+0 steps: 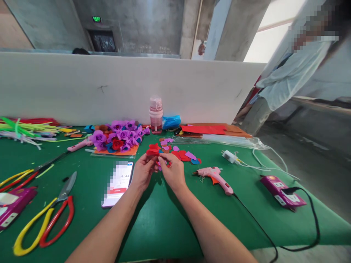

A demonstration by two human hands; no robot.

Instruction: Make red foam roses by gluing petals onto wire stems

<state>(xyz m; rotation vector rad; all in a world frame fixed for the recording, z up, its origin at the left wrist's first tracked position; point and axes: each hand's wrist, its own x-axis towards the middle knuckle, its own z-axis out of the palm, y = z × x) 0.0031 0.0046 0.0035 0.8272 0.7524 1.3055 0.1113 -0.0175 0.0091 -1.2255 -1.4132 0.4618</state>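
Observation:
A red craft flower (153,149) of thin sheet petals is held up over the table. My left hand (144,170) pinches it from the left. My right hand (173,171) closes on its lower right side with thumb and fingers; the exact contact is partly hidden. Just beyond my hands lie loose petals, with red petals (183,155) and a purple petal (190,156) among them. To the right of my right hand, a pink hot glue gun (215,177) rests on its side. Finished purple flowers (123,135), with a few red and blue ones, are heaped at the back left.
A phone (117,186) lies left of my left forearm. Scissors (59,208) and a second glue gun (80,144) are farther left. A pink bottle (156,117) stands by the white partition (123,87). A purple power strip (282,191) with cords sits right. A person (293,76) is beyond.

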